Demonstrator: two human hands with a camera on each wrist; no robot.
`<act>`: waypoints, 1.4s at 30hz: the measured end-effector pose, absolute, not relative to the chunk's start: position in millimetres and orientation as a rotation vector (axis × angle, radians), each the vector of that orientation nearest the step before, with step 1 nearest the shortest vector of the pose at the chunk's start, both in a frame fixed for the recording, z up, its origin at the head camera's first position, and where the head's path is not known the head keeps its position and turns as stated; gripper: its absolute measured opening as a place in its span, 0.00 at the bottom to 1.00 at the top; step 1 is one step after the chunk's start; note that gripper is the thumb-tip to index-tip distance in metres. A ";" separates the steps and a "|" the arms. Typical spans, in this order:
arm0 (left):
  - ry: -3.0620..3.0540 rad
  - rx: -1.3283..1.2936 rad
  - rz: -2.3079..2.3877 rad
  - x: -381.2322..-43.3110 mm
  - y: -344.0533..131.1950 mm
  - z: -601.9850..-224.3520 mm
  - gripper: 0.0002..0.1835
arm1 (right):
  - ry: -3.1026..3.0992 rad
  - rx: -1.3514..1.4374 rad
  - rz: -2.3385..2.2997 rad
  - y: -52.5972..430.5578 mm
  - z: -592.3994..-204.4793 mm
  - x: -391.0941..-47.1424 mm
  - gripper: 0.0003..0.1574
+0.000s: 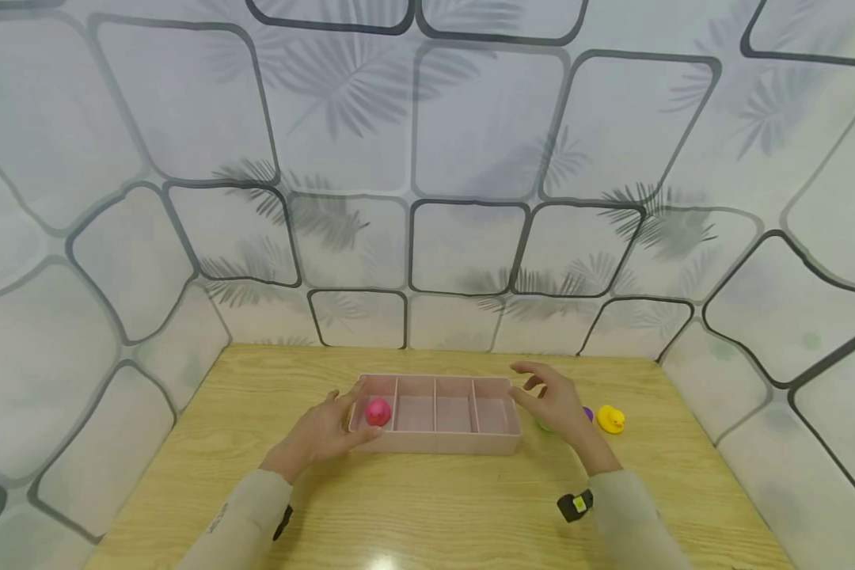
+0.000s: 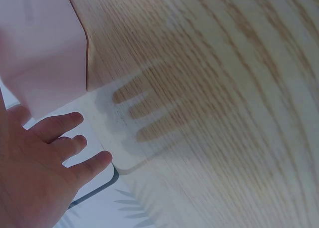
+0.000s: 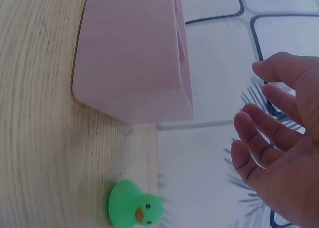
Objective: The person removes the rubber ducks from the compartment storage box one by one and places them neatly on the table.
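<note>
My left hand [image 1: 319, 433] grips the left end of a pink divided box [image 1: 438, 443], thumb at its front wall and index finger near the rear corner. In the left wrist view, the other fingers spread away from the box. A bright pink toy duck [image 1: 378, 412] sits in the leftmost compartment. Beside the box's right end, my right hand [image 1: 557, 402] hovers with loosely bent fingers and nothing between them. A green toy duck [image 3: 130, 205] stands on the table past that end, mostly hidden by the right hand in the head view.
A yellow toy duck [image 1: 610, 419] stands to the right of my right hand. A purple toy [image 1: 587, 413] shows partly behind the right wrist. The wooden table [image 1: 427, 507] meets patterned walls [image 1: 463, 245] at the back and both sides.
</note>
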State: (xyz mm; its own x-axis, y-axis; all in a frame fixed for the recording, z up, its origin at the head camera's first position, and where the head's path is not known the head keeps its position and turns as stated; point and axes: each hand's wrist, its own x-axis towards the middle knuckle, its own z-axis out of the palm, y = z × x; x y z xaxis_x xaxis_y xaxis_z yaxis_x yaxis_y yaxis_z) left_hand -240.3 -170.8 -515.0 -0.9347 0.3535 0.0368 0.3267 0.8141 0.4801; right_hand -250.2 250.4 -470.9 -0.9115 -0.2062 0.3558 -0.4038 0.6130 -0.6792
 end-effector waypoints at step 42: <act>2.934 0.543 0.777 -239.1 -168.0 -510.4 0.56 | -2.746 0.789 1.306 133.1 -467.5 -270.8 0.27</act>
